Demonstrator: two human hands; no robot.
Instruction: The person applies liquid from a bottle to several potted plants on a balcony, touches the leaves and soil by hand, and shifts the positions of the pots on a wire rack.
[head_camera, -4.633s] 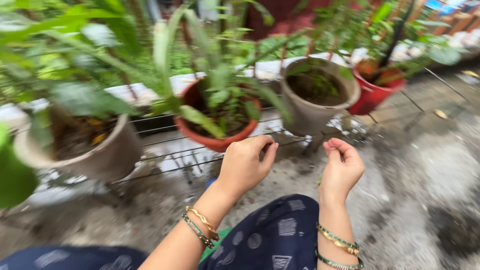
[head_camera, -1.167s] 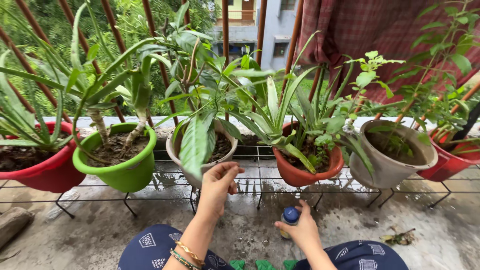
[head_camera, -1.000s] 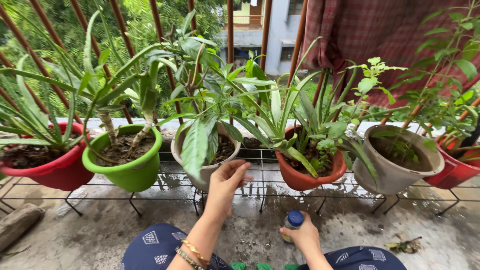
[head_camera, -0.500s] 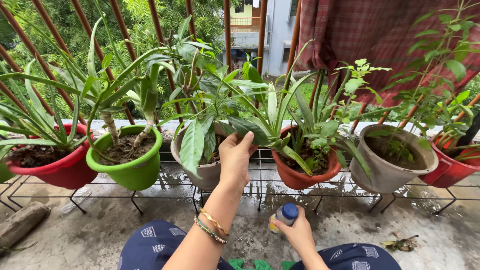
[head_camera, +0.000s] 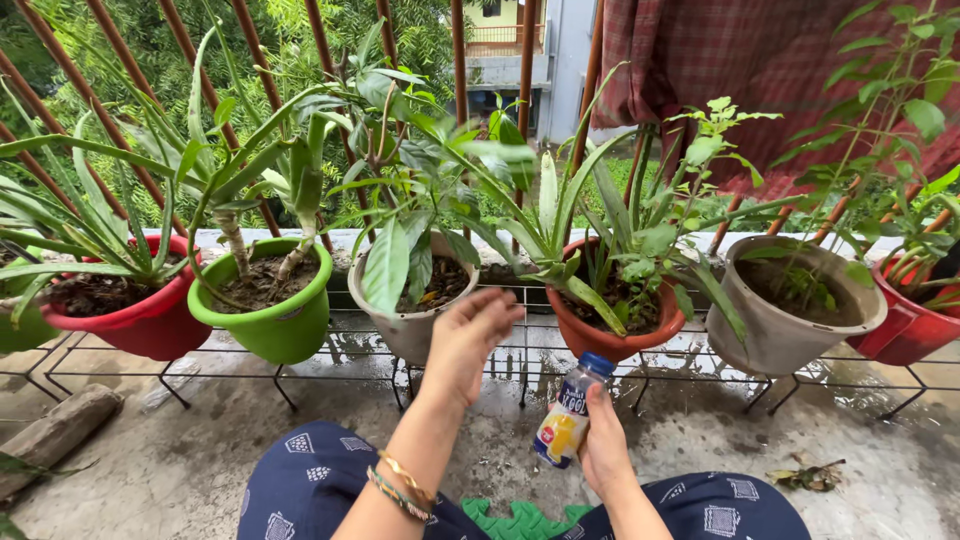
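The left hand is raised on a bare forearm that wears bangles at the wrist, and it hangs in front of the beige pot with its fingers loosely spread and a little blurred, holding nothing and touching nothing that can be made out. The right hand sits lower, between the knees, wrapped around a small bottle with a blue cap, tilted with the cap toward the pots. Along a wire rack stand a red pot with spiky leaves, a green pot of soil and thick stems, the beige pot with broad leaves, an orange pot with long strap leaves, a grey pot with soil and a small sprig, and another red pot at the far right.
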